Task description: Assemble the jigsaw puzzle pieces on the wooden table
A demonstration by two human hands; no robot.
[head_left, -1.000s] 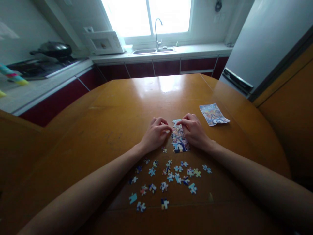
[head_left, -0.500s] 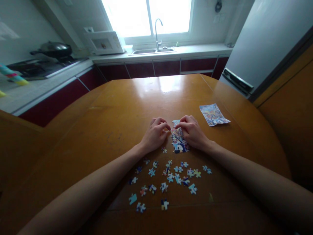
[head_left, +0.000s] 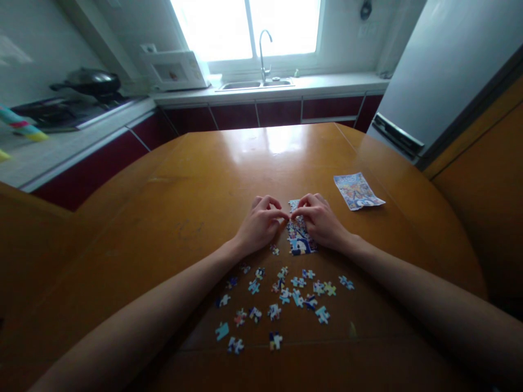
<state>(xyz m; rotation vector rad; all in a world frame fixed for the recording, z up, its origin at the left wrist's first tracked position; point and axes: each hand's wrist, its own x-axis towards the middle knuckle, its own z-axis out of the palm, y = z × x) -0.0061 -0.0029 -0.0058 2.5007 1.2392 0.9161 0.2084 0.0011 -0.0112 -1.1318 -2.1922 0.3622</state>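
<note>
A partly joined jigsaw puzzle [head_left: 300,246], a narrow upright strip with a blue and white figure at its near end, lies flat on the wooden table. At its left edge my left hand [head_left: 263,220] pinches with thumb and forefinger; a puzzle piece seems to be at the fingertips, mostly hidden. My right hand [head_left: 321,220] rests over the strip's right side, its fingers bent and pressed on the puzzle, the fingertips almost meeting those of the left. One loose piece [head_left: 274,250] lies just below my left hand. Several other loose pieces [head_left: 274,312] are scattered nearer to me.
A creased picture sheet [head_left: 356,190] lies on the table [head_left: 196,179] to the right. Beyond the table are a counter with a sink [head_left: 241,85] and tap, a white microwave [head_left: 175,71], a stove with a black wok [head_left: 92,83], and a grey fridge [head_left: 441,71] at right.
My left fingertips have moved slightly right, up to the puzzle's left edge. My right fingertips have shifted a little down and left toward the same spot.
</note>
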